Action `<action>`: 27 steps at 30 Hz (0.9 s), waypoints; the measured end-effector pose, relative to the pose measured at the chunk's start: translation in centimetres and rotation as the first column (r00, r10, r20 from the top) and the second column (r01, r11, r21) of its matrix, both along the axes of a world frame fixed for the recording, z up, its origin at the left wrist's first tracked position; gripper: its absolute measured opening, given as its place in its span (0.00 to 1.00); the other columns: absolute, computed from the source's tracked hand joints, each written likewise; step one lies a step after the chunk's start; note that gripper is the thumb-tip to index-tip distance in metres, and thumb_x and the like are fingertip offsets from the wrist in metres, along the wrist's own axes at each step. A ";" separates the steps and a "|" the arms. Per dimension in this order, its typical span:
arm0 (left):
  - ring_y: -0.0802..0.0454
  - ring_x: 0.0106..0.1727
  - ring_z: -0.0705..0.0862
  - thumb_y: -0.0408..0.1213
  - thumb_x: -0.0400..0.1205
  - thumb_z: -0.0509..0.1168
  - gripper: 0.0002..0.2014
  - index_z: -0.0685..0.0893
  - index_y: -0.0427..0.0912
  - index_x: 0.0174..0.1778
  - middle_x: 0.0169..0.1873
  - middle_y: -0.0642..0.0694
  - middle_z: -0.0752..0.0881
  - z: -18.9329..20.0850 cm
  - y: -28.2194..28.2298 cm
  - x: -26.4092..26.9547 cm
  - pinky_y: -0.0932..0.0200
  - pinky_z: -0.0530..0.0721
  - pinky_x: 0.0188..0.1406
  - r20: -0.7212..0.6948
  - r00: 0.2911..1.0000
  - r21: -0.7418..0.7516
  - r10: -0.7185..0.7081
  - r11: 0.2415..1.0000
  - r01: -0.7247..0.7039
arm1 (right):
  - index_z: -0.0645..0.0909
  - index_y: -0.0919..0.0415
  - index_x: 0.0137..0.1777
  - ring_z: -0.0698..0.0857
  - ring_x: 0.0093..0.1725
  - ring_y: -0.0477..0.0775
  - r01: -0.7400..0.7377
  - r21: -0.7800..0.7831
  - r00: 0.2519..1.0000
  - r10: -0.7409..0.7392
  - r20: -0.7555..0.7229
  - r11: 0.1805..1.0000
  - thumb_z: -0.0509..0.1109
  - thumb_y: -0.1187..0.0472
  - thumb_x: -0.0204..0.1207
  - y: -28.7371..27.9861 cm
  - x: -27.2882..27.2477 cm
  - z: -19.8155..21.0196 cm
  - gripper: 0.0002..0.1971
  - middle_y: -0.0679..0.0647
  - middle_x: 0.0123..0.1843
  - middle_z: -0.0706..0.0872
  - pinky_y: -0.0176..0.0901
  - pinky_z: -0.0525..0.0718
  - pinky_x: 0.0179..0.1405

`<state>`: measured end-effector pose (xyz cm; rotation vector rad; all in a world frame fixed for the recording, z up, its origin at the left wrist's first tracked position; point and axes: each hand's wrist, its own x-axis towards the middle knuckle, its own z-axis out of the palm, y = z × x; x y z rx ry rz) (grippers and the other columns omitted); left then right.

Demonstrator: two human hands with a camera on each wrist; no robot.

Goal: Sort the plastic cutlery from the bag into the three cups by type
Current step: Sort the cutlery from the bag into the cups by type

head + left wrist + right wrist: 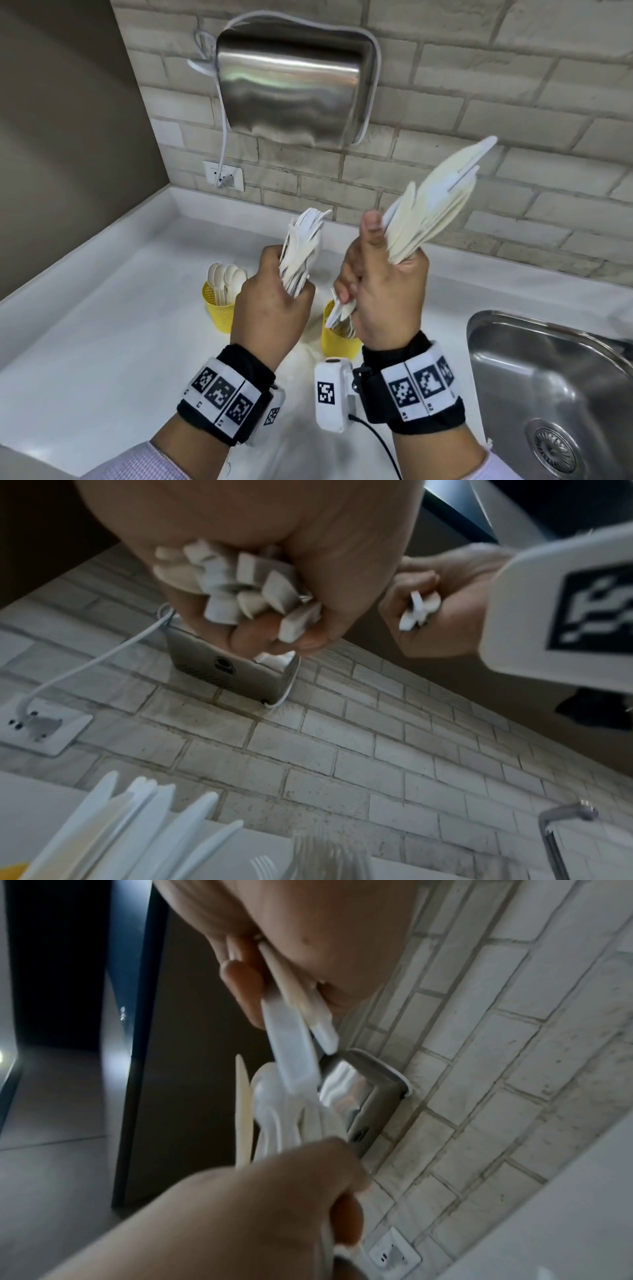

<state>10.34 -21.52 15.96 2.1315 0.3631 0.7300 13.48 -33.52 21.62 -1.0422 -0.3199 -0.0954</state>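
Note:
My left hand (274, 308) grips a bundle of white cutlery (301, 246) by the handles, tips splayed upward; the handle ends (240, 593) poke out of the fist. My right hand (387, 284) grips a fan of cream and white knives (442, 202), blades pointing up and right, handle ends (291, 1007) below the fist. Both are raised above the counter. A yellow cup of spoons (219, 308) stands left of my left hand. A second yellow cup (337, 342) holding cutlery stands under my right hand. Knives (120, 831) and forks (325, 853) stand upright below in the left wrist view.
A steel sink (548, 377) lies at the right, with its tap (555, 831) by the brick wall. A steel hand dryer (294, 78) hangs on the wall, its cable running to a socket (224, 174). The white counter (102, 325) extends left.

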 end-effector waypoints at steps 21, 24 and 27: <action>0.34 0.43 0.88 0.50 0.81 0.69 0.19 0.67 0.56 0.62 0.40 0.48 0.89 -0.2 -0.1 0.1 0.47 0.84 0.39 -0.108 0.992 0.122 0.062 0.991 -0.049 | 0.86 0.56 0.39 0.88 0.35 0.54 0.228 -0.357 0.973 -0.220 0.062 0.906 0.81 0.61 0.76 1.8 -0.3 -3.0 0.07 0.52 0.33 0.90 0.46 0.88 0.40; 0.34 0.44 0.87 0.49 0.81 0.69 0.21 0.68 0.54 0.65 0.42 0.47 0.89 -0.2 -0.1 0.0 0.46 0.84 0.41 -0.121 0.990 0.149 0.065 0.988 -0.047 | 0.84 0.53 0.39 0.81 0.27 0.54 0.255 -0.330 0.966 -0.257 0.037 0.909 0.79 0.55 0.75 1.9 -0.3 -2.7 0.08 0.48 0.28 0.83 0.49 0.82 0.34; 0.32 0.45 0.87 0.44 0.80 0.69 0.22 0.70 0.51 0.68 0.44 0.44 0.90 -0.3 -0.1 -0.1 0.48 0.82 0.40 -0.124 0.990 0.150 0.068 0.988 -0.049 | 0.83 0.49 0.38 0.79 0.27 0.53 0.304 -0.273 0.951 -0.308 0.027 0.913 0.77 0.54 0.75 1.7 0.0 -2.2 0.07 0.44 0.27 0.82 0.51 0.82 0.37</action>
